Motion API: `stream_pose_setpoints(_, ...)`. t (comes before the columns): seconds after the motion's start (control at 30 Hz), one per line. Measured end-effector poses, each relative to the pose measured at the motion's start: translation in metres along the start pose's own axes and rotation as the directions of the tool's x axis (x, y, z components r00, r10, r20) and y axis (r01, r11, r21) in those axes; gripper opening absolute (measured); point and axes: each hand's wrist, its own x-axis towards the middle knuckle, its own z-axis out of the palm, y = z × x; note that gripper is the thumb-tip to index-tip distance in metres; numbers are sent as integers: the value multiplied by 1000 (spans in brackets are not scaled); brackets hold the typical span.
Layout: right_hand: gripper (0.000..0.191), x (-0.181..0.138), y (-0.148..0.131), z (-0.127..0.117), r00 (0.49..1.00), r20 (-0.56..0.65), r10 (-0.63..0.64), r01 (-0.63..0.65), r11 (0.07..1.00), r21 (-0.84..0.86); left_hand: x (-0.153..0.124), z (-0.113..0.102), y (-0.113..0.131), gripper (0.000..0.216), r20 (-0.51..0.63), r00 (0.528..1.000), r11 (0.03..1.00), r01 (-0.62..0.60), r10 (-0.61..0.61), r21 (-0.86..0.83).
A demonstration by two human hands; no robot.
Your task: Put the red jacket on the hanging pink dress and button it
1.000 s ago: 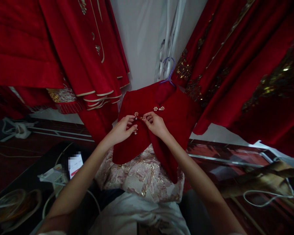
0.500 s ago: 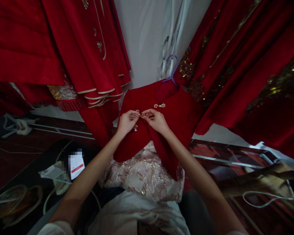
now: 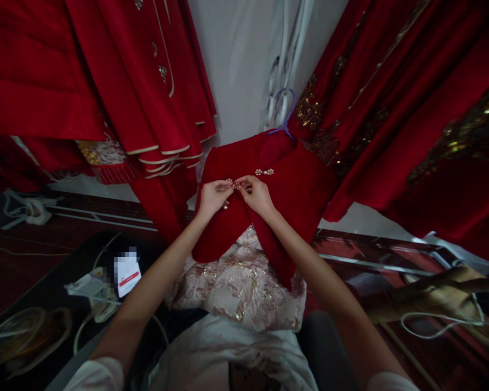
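A red jacket hangs on a purple hanger in front of me, its lower front edges parted. My left hand and my right hand meet at the front opening. Both are closed in a pinch on a small jewelled clasp, which the fingertips partly cover. Higher up, near the collar, a pearl-like flower clasp joins the front. Another bead ornament shows just below my left fingers. Whether the pinched clasp is fastened cannot be made out.
Beneath the jacket lies pale gold-patterned brocade. Red garments hang at the left, and red garments with gold trim at the right. By my left forearm, a dark surface bears a lit phone, a cable and a clear bowl.
My hands have moved slightly, the fingertips drawing closer together at the clasp. The jacket's lower edges have shifted up a little.
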Motion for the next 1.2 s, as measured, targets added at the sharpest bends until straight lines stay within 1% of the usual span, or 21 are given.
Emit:
stream_pose_setpoints(0.07, 18, 1, 4, 2, 1000, -17, 8, -8, 1000, 1, 4, 1, 0, 19, -2, 1000, 1000, -11, 11, 20)
stream_pose_setpoints(0.2, 18, 2, 9, 5, 998, -50, 23, -22, 1000, 11, 10, -1, -1, 22, 37, 999, 997, -33, 31, 63)
stream_pose_setpoints(0.3, 16, 3, 8, 4, 997, -58, 44, -43, 999, 16, 13, -5, -4, 23, 116, 992, 997, -57, 50, 54)
stream_pose_setpoints(0.37, 19, 2, 6, -1, 997, -23, 76, -74, 996, 50, 12, -10, -3, 24, 182, 983, 999, -39, 35, 19)
stream_pose_setpoints(0.47, 22, -4, 2, -22, 984, 96, 147, -162, 973, 162, 5, -22, 5, 30, 270, 963, 1000, -6, -1, 27)
stream_pose_setpoints(0.57, 21, -19, -4, -54, 952, 217, 216, -270, 927, 260, -8, -39, 18, 29, 344, 939, 992, -54, 11, 116)
stream_pose_setpoints(0.67, 18, -40, -7, -79, 919, 277, 280, -351, 900, 258, -25, -53, 29, 22, 454, 891, 970, -121, 13, 210)
stream_pose_setpoints(0.73, 15, -54, -6, -84, 898, 315, 308, -381, 901, 206, -36, -59, 32, 22, 523, 852, 957, -157, 7, 242)
stream_pose_setpoints(0.8, 15, -64, -6, -81, 879, 349, 324, -395, 906, 153, -45, -60, 31, 26, 554, 832, 950, -184, 15, 251)
stream_pose_setpoints(0.83, 17, -68, -7, -76, 877, 348, 331, -396, 908, 135, -48, -60, 30, 28, 554, 832, 948, -195, 24, 252)
stream_pose_setpoints(0.9, 21, -74, -9, -65, 897, 290, 333, -373, 923, 94, -53, -57, 27, 29, 539, 841, 944, -212, 44, 253)
stream_pose_setpoints(0.97, 21, -77, -14, -54, 929, 200, 311, -321, 947, 20, -54, -53, 23, 26, 508, 859, 942, -218, 61, 257)
stream_pose_setpoints(1.03, 18, -79, -20, -44, 948, 144, 284, -281, 959, -45, -55, -49, 20, 23, 461, 884, 941, -211, 70, 263)
stream_pose_setpoints(1.13, 18, -82, -29, -31, 944, 156, 290, -291, 957, -14, -58, -46, 18, 20, 382, 921, 938, -196, 75, 287)
stream_pose_setpoints(1.2, 20, -86, -32, -22, 936, 159, 314, -315, 949, -19, -60, -44, 19, 18, 357, 930, 932, -199, 83, 303)
